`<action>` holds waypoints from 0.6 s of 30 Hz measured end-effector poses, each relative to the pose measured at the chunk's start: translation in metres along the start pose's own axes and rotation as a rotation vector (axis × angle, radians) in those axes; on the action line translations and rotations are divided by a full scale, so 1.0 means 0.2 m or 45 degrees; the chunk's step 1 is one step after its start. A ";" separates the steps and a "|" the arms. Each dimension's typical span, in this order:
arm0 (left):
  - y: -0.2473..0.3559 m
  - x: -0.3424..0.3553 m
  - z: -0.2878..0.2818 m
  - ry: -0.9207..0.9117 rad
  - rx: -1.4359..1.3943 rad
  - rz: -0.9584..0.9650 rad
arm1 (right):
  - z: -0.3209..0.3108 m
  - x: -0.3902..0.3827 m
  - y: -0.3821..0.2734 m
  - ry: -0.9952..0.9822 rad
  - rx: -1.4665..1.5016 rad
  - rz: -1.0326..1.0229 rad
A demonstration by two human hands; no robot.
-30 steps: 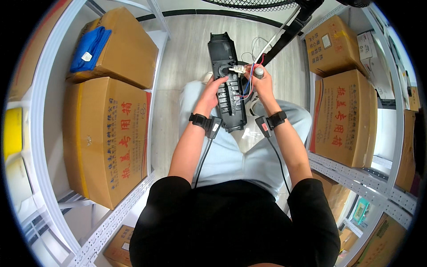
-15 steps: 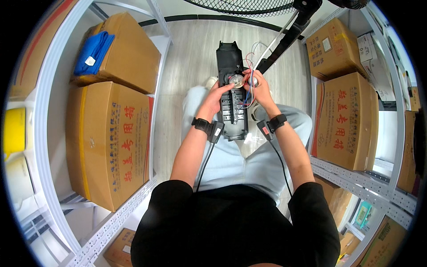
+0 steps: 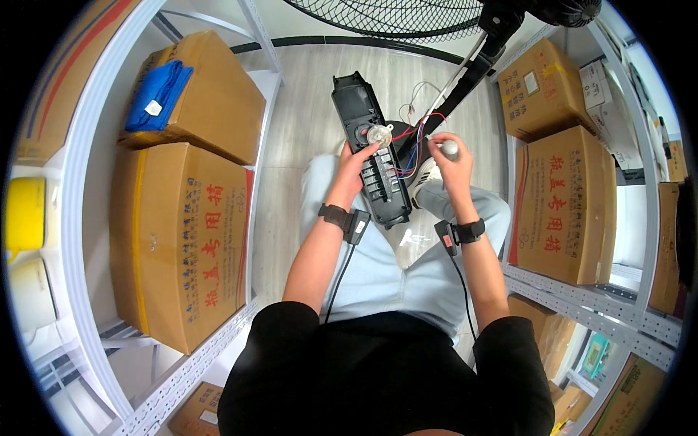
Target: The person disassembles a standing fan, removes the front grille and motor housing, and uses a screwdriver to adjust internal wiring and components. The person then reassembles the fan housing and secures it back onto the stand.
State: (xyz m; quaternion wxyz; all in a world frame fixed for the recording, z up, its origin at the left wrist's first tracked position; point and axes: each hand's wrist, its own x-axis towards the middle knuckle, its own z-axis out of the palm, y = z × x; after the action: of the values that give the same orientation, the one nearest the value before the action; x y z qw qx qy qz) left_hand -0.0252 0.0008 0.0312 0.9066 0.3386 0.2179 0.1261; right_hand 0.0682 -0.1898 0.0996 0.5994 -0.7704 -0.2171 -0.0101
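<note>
- Left hand (image 3: 352,166): fingers behind the black housing (image 3: 387,195) hidden; their grip underneath can't be seen.
- Clear round part (image 3: 379,136): lower edge covered by left fingertips.
- Right hand (image 3: 456,168): hides most of the grey-ended tool (image 3: 450,150); perhaps a screwdriver, tip not visible.
- Thin wires (image 3: 417,149): ends by right fingertips too small to tell.
- Fan guard (image 3: 392,20): cut off by top edge.
- Right shoe (image 3: 429,180): partly covered by trouser leg.
- Yellow item (image 3: 26,218), far left: cut by dark rim, kind unclear.
- Lower-left carton (image 3: 195,408): cut off at bottom.
</note>
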 end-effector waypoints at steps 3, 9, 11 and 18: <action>0.00 0.00 0.00 0.049 0.054 0.051 | 0.09 -0.01 -0.26 -0.271 -0.319 -0.199; -0.02 0.00 -0.01 0.019 -0.003 0.047 | 0.30 -0.01 -0.31 -0.525 -0.832 -0.273; -0.02 0.00 -0.01 0.035 0.000 0.047 | 0.34 0.00 -0.28 -0.570 -0.978 -0.251; 0.00 0.00 -0.03 0.032 0.073 0.037 | 0.39 0.03 -0.21 -0.589 -1.091 -0.344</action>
State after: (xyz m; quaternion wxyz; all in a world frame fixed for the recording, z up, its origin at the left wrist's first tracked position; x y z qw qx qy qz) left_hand -0.0272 0.0036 0.0269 0.8919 0.3659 0.2277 0.1370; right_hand 0.0392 -0.1078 0.1177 0.1590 -0.8943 -0.4183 -0.0048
